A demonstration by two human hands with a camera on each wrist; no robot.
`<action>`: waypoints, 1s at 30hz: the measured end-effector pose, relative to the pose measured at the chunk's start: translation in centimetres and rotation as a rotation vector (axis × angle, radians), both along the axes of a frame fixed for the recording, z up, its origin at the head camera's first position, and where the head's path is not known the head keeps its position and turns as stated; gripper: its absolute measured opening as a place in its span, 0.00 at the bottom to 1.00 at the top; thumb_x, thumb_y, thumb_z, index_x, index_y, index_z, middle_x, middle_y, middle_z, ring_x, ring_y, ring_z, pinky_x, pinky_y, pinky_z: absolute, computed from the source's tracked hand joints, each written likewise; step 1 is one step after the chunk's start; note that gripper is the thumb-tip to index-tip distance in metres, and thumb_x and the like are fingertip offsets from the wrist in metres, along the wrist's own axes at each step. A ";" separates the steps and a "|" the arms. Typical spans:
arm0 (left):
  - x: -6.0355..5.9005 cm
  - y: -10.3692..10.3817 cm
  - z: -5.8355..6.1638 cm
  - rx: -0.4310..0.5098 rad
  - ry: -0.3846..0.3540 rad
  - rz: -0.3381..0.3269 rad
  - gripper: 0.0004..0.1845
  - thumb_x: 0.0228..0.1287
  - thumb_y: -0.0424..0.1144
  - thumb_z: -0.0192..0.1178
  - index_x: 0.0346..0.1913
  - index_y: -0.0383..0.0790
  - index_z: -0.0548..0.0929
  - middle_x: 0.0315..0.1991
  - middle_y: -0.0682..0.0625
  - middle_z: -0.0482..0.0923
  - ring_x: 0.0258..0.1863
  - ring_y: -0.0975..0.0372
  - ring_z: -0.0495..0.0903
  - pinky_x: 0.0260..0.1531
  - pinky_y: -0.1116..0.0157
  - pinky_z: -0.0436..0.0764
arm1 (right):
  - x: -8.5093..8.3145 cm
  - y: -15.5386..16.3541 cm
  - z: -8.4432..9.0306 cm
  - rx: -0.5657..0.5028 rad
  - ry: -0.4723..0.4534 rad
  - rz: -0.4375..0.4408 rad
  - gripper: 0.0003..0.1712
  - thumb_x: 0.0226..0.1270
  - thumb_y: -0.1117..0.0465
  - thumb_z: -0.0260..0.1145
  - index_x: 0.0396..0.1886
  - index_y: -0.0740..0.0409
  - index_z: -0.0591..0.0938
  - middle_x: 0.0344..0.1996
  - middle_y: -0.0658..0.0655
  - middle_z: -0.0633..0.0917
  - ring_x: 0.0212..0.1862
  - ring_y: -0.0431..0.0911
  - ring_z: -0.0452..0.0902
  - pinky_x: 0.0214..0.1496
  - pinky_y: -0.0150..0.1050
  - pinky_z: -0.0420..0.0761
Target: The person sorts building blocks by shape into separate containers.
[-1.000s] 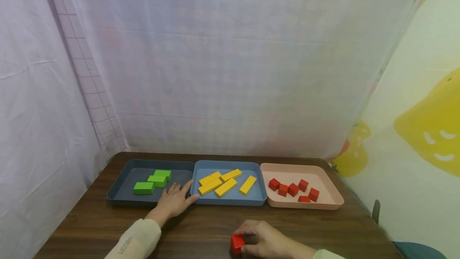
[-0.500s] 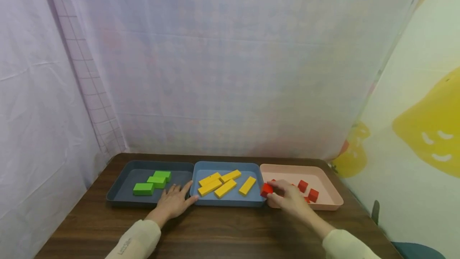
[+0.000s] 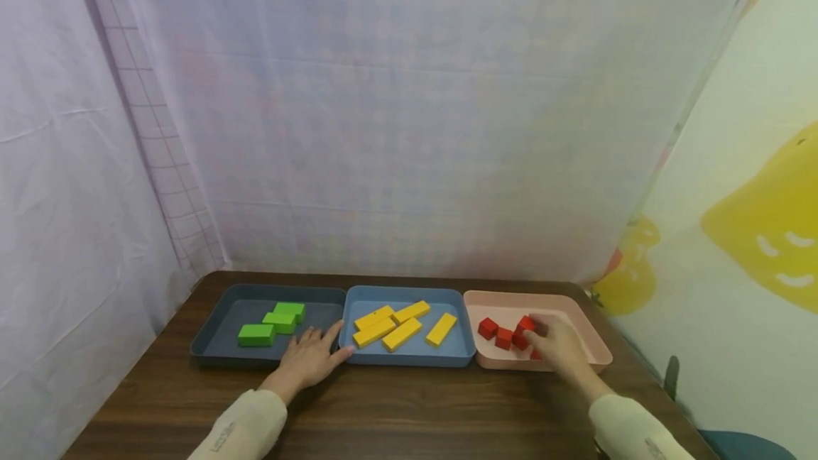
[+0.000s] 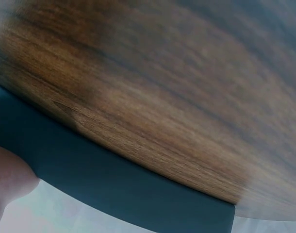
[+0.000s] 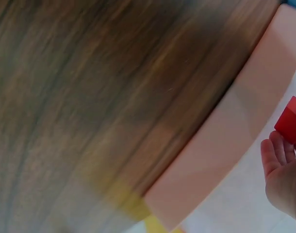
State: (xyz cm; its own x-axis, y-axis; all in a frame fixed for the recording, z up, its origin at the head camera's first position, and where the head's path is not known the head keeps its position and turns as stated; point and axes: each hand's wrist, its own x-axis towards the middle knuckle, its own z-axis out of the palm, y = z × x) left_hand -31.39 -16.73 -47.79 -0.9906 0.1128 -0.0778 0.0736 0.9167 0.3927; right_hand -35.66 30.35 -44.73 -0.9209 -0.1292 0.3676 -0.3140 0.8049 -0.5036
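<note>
The right hand [image 3: 557, 343] reaches into the pink tray [image 3: 594, 346] at the right of the desk [image 3: 396, 403], its fingers [image 5: 279, 148] pinching a red cube [image 5: 289, 120] among the other red cubes [image 3: 495, 332] there. The left hand [image 3: 311, 357] lies flat with fingers spread on the near rim where the dark grey tray [image 3: 217, 332] of green blocks [image 3: 257, 334] meets the blue tray [image 3: 409, 359] of yellow blocks [image 3: 400, 333].
</note>
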 end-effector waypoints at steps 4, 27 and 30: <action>0.2 0.0 0.1 -0.002 -0.005 0.000 0.41 0.71 0.68 0.46 0.78 0.48 0.58 0.70 0.32 0.64 0.71 0.36 0.56 0.65 0.32 0.49 | -0.5 1.0 -0.3 -0.035 -0.060 -0.023 0.21 0.66 0.66 0.66 0.56 0.74 0.79 0.48 0.70 0.84 0.49 0.61 0.82 0.51 0.57 0.80; 0.1 0.0 0.1 -0.004 -0.001 0.003 0.42 0.70 0.69 0.45 0.78 0.48 0.58 0.70 0.32 0.64 0.71 0.36 0.56 0.65 0.32 0.49 | -1.8 1.2 -0.8 -0.033 -0.235 -0.157 0.27 0.69 0.63 0.63 0.61 0.78 0.72 0.56 0.77 0.76 0.55 0.67 0.76 0.56 0.60 0.76; 0.0 0.0 0.0 -0.005 -0.003 0.009 0.42 0.70 0.69 0.45 0.78 0.48 0.58 0.70 0.33 0.64 0.71 0.36 0.56 0.66 0.32 0.49 | -1.9 1.3 -0.9 -0.022 -0.248 -0.175 0.27 0.69 0.63 0.62 0.62 0.78 0.72 0.57 0.77 0.76 0.54 0.67 0.75 0.57 0.60 0.76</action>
